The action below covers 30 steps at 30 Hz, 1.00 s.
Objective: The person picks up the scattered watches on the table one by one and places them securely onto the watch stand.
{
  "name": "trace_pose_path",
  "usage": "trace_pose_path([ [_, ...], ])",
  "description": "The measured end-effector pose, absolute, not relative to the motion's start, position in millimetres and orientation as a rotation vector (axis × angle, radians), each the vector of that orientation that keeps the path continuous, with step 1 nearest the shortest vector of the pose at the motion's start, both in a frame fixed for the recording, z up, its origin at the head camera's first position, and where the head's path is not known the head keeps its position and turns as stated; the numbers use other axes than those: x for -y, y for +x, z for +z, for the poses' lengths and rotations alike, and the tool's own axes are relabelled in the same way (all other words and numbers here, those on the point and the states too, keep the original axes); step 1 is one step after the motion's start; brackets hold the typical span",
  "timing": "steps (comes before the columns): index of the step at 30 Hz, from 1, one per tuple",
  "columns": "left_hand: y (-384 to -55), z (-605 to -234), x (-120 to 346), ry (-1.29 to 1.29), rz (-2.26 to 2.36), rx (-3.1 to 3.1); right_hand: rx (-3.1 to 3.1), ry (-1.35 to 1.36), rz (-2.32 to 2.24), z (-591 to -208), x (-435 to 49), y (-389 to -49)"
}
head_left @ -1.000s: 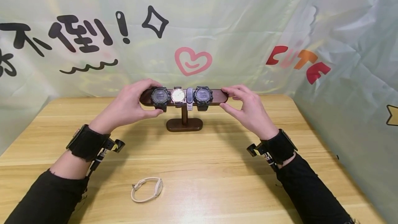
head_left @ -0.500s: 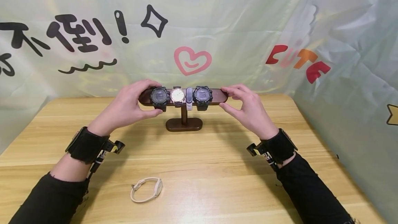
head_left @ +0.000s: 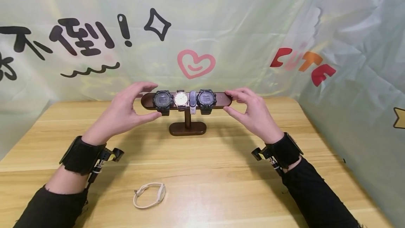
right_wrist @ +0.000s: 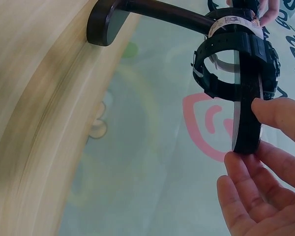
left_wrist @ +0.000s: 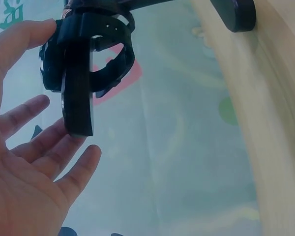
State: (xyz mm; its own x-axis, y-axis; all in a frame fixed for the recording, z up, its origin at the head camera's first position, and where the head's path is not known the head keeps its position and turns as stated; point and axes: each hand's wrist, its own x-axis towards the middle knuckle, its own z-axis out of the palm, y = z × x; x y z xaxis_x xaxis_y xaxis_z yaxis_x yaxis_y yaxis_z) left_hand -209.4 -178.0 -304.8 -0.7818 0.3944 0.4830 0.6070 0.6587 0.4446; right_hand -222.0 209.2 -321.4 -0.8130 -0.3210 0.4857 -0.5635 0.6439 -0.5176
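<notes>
In the head view a dark brown watch stand (head_left: 188, 128) is upright at the back of the table, its crossbar level. Strapped along the bar are a black digital watch (head_left: 163, 99), a gold-rimmed watch (head_left: 181, 99), a grey fitness band (head_left: 192, 99) and a second black watch (head_left: 206, 98). My left hand (head_left: 124, 106) is spread around the bar's left end; its thumb tip lies close to the black watch, contact uncertain. At the other end, my right hand (head_left: 253, 113) holds the bar between thumb and fingers, as the right wrist view confirms on the bar end (right_wrist: 247, 123).
A pale pink-white wristwatch (head_left: 161, 192) lies on its side, strap looped, on the wooden table (head_left: 205, 171) near the front left. Behind the stand hangs a printed pale green cloth (head_left: 240, 45), and another stretch of it covers the right side.
My left hand has drawn back slightly to the left, and its fingers have come away from the bar's left end. The right hand and the stand stay in place.
</notes>
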Motion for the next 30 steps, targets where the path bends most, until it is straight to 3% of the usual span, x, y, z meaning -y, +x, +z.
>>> trace_pose_path([
  [18,-201.0,-300.7,181.6,-0.776,-0.795,2.519,2.516,0.704,0.950,-321.9,-209.8,-221.8],
  [30,-177.6,-283.0,179.7,-0.863,-0.711,2.434,2.528,0.726,0.932,-320.5,-209.6,-220.2],
])
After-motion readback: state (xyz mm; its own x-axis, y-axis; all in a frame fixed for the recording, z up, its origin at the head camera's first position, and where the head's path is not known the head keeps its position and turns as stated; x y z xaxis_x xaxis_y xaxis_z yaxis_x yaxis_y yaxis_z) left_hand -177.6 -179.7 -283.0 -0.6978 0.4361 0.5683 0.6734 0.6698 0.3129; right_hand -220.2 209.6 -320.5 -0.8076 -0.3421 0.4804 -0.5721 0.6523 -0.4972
